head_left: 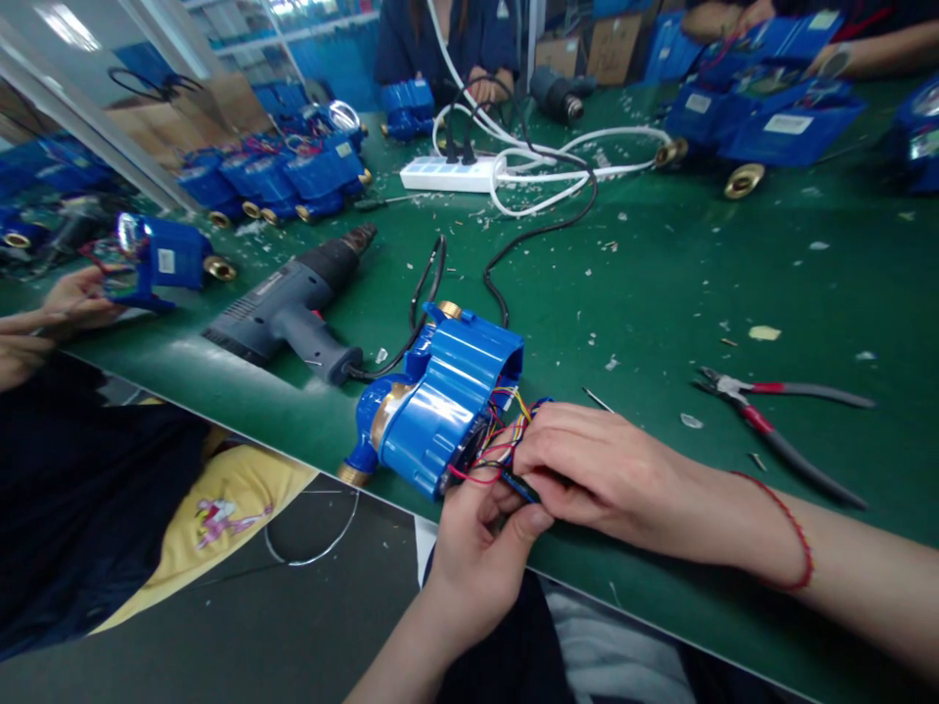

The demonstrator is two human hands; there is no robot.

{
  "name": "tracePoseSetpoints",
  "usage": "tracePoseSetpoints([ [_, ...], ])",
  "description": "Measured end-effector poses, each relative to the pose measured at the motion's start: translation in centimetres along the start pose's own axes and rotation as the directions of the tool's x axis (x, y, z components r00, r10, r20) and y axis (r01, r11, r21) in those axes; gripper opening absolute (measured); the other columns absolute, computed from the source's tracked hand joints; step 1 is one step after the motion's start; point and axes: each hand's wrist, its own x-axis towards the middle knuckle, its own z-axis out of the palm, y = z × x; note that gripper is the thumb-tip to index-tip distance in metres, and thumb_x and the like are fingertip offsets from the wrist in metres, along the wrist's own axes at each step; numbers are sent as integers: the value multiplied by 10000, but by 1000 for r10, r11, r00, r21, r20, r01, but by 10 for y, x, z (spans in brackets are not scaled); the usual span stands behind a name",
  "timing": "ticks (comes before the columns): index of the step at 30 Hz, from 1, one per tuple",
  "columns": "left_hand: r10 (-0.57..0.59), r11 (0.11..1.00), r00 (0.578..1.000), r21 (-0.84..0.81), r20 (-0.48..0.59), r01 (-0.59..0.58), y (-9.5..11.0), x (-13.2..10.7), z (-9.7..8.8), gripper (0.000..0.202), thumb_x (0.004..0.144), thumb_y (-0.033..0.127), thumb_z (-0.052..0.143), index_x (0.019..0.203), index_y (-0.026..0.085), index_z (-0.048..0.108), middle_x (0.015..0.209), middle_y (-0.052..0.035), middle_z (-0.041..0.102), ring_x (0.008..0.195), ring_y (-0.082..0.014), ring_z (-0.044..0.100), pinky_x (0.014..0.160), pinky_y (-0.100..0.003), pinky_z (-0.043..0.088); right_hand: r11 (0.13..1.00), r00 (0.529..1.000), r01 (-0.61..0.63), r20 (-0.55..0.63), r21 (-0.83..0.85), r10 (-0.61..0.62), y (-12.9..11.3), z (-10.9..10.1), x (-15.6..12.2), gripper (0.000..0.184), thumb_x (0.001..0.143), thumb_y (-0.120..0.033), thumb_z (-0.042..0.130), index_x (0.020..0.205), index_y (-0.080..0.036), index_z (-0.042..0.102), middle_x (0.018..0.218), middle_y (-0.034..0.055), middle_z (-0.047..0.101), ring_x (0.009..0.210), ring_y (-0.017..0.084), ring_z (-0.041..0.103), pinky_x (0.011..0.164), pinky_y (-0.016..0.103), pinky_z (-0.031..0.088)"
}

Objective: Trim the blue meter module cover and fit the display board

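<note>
A blue water meter [438,401] with brass fittings lies on its side near the front edge of the green table [660,293]. Coloured wires [506,430] spill from its open end. My left hand [476,557] comes up from below the table edge and pinches the wires and a small dark part beside the meter. My right hand [608,479], with a red string round the wrist, reaches in from the right, fingers closed on the same bundle of wires.
A grey power drill [293,303] lies left of the meter, its black cord looping behind. Red-handled pliers [778,420] lie at right. A white power strip [447,174] and more blue meters [279,176] sit farther back. Other people's hands work at the left and far edges.
</note>
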Motion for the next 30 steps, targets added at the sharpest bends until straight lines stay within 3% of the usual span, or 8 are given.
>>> tracePoseSetpoints([
  [6, -30, 999, 999, 12, -40, 30, 2, -2, 1, 210, 831, 128, 693, 1019, 205, 642, 954, -47, 787, 885, -154, 753, 851, -228, 575, 996, 996, -83, -26, 16, 83, 1, 2, 1, 160, 931, -58, 470, 804, -102, 558, 751, 17, 531, 705, 107, 464, 637, 211, 388],
  [13, -45, 998, 994, 29, -97, 48, 2, 1, 3, 279, 778, 146, 736, 1044, 160, 654, 945, -98, 787, 897, -231, 760, 793, -284, 611, 988, 984, 122, 139, -96, -108, 5, -11, 2, 290, 1026, -159, 376, 884, -67, 610, 836, 71, 569, 774, 155, 451, 668, 262, 402],
  [19, -66, 997, 989, 31, -129, 71, 4, 3, 5, 246, 709, 84, 764, 883, 189, 625, 921, -49, 780, 976, -233, 740, 837, -275, 594, 973, 961, 156, 252, -171, -110, 0, -16, 5, 277, 995, -102, 383, 832, -94, 607, 840, 65, 564, 762, 179, 440, 583, 294, 359],
  [22, -80, 994, 990, 65, -114, 88, 2, 2, 4, 318, 648, 93, 816, 894, 182, 634, 911, -43, 765, 954, -229, 733, 822, -283, 593, 983, 969, 93, 243, -157, -53, -4, -12, 6, 235, 978, -88, 414, 824, -79, 591, 822, 74, 555, 742, 175, 439, 581, 294, 360],
  [26, -96, 980, 978, 153, -184, 125, 1, 3, 7, 383, 517, 104, 877, 821, 168, 651, 798, -17, 741, 730, -180, 716, 662, -238, 588, 996, 986, -15, 165, -88, 29, -2, 1, 4, 198, 955, -70, 426, 809, -95, 558, 793, 53, 532, 701, 146, 422, 598, 284, 356],
  [30, -104, 970, 976, 197, -192, 142, 3, 4, 10, 298, 561, 87, 822, 793, 189, 664, 795, -10, 752, 738, -205, 730, 663, -272, 606, 994, 996, -94, 12, 62, 93, -5, 7, 6, 169, 902, -60, 428, 763, -144, 478, 747, 7, 501, 673, 104, 413, 600, 238, 361],
])
